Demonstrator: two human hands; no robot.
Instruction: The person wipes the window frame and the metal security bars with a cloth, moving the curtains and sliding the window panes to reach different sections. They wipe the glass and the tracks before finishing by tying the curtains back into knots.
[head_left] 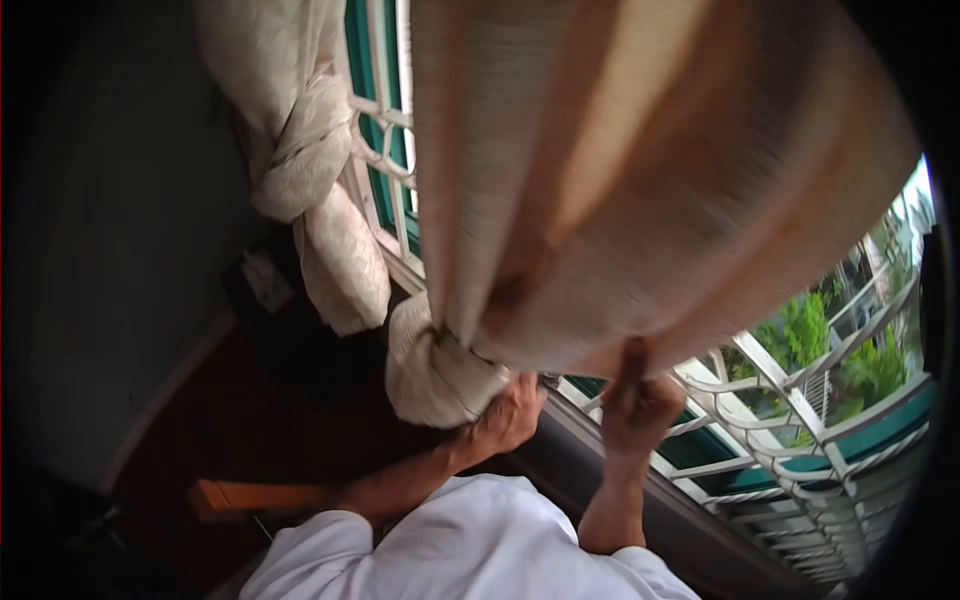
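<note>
A large beige curtain (640,170) hangs in front of me and fills the upper middle of the view. My left hand (508,418) grips the bunched, knotted lower end of the curtain (432,375). My right hand (638,400) reaches up and pinches the curtain's lower edge just right of the knot. Both forearms rise from my white shirt (470,545) at the bottom.
A second pale curtain (300,150), tied in a knot, hangs at the upper left against a window with a white metal grille (770,420) and green frame. Green plants (800,330) show outside at the right. A dark wall is at left, and a wooden piece (250,495) at lower left.
</note>
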